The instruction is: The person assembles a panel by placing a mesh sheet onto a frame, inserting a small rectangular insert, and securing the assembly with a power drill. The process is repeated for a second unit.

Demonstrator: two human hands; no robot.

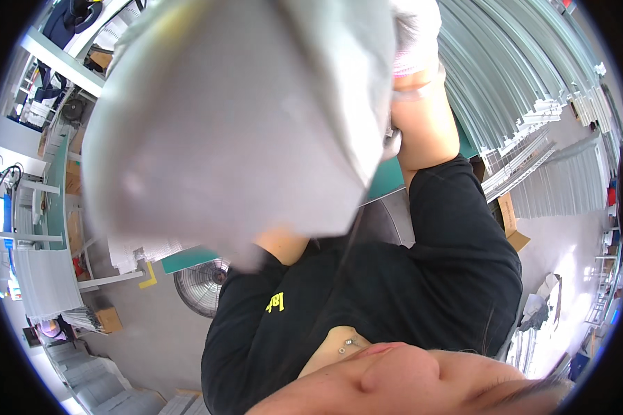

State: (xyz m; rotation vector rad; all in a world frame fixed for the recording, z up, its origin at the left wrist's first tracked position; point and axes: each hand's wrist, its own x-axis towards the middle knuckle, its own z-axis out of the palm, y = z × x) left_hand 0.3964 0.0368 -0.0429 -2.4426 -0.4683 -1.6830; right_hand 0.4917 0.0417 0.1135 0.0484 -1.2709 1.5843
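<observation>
A large pale grey-white sheet or bag [256, 131], smooth and partly blurred, fills the upper middle close in front of me. Its exact kind cannot be made out. My right arm reaches up along its right edge, and my right hand [422, 28] wears a white glove with a pink cuff. The right fingers are hidden, so their grip does not show. Of my left arm only a bit of bare forearm [284, 243] appears below the sheet's lower edge; the left hand is behind the sheet. A strip of green table [386, 178] shows beside my right arm.
Long pale strips or panels [505, 76] stand stacked in rows on the right. A floor fan [201, 285] is at the lower left, near a white stack of sheets [142, 252]. Cardboard boxes [109, 319] and white-framed benches [62, 62] are farther left.
</observation>
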